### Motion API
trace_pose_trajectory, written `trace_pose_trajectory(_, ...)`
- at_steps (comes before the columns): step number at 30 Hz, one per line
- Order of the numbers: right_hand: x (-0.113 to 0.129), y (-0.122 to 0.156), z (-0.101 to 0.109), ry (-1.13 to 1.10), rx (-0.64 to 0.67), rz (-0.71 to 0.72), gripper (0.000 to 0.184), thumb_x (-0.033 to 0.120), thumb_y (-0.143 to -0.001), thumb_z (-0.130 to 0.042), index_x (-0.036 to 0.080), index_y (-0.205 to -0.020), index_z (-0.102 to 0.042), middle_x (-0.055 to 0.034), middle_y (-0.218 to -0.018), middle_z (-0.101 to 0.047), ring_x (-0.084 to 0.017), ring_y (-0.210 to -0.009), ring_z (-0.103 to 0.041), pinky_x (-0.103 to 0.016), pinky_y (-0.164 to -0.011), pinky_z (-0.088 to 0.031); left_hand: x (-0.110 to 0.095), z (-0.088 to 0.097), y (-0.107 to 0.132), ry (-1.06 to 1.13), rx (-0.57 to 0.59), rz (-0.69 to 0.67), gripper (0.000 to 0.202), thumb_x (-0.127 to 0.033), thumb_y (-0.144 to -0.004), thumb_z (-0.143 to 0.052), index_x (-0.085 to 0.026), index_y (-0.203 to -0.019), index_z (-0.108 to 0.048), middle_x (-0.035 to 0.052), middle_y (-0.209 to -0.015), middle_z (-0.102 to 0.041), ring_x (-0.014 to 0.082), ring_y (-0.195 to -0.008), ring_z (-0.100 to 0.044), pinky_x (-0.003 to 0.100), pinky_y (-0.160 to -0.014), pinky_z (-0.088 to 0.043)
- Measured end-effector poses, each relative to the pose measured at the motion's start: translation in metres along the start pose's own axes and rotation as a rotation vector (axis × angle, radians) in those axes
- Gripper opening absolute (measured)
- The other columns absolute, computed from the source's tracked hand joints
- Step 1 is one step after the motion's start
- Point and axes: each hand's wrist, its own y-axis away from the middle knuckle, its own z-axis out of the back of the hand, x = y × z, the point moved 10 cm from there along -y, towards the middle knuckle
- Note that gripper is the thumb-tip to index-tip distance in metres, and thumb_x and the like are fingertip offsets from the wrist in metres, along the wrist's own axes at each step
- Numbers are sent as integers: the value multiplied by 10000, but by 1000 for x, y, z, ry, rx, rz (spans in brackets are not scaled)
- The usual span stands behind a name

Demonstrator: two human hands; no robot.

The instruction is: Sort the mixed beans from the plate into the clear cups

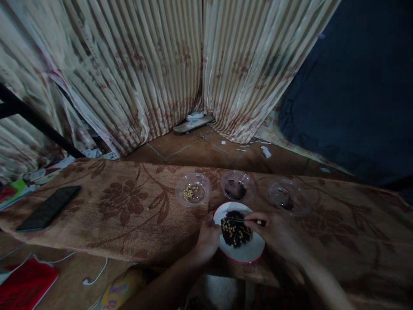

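Note:
A white plate (255, 249) with a red rim carries a mix of small dark grains or beans and yellow beans (228, 230). My left hand (208, 236) grips the plate's left rim. In my right hand (269, 228) is a thin metal tool that looks like tweezers (237, 220), its tip over the dark pile. Beyond the plate stand three clear plastic bowls. The left bowl (202, 196) holds some yellow beans, the middle bowl (251, 181) dark pieces, and the right bowl (298, 196) a few dark bits.
A brown flowered cloth (129, 232) covers the long table. A dark phone (48, 209) lies at its left. Behind are striped curtains (155, 64), a skateboard (193, 124) on the tiled floor, and litter. White earphones (93, 280) hang near a red bag (30, 284).

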Motion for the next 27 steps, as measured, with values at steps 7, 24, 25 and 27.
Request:
trace_pose_trajectory(7,-6,-2,-18,-15,79,13,240,350,-837,-474,281,-862,-703,12,-732,-696,-143,-636,-602,-235,-571,-399,-4,3,0,-59,-44,-31,429,-58,-556,-422,-129,-949,-577,50,-864,-652,182,-802,-574,270,-719,-446)
trace_pose_trajectory(24,1,-5,-29,94,96,26,247,345,-861,-458,262,-881,-690,-12,-776,-690,-151,-705,-615,-241,-629,-393,4,5,-5,-114,-71,14,434,-57,-571,-438,-147,-970,-586,57,-893,-669,197,-827,-591,285,-749,-448)
trace_pose_trajectory(25,1,-5,-29,95,96,28,252,349,-863,-454,261,-874,-690,-13,-779,-689,-151,-706,-615,-241,-628,-393,5,5,-6,-120,-71,13,429,-56,-571,-440,-150,-961,-590,55,-884,-669,196,-821,-589,283,-745,-447)
trace_pose_trajectory(27,2,-5,-29,97,92,26,263,360,-867,-446,261,-865,-690,-12,-777,-687,-150,-697,-613,-242,-619,-392,5,5,-6,-138,-72,10,411,-54,-573,-445,-153,-943,-595,50,-852,-666,193,-805,-584,278,-730,-445)
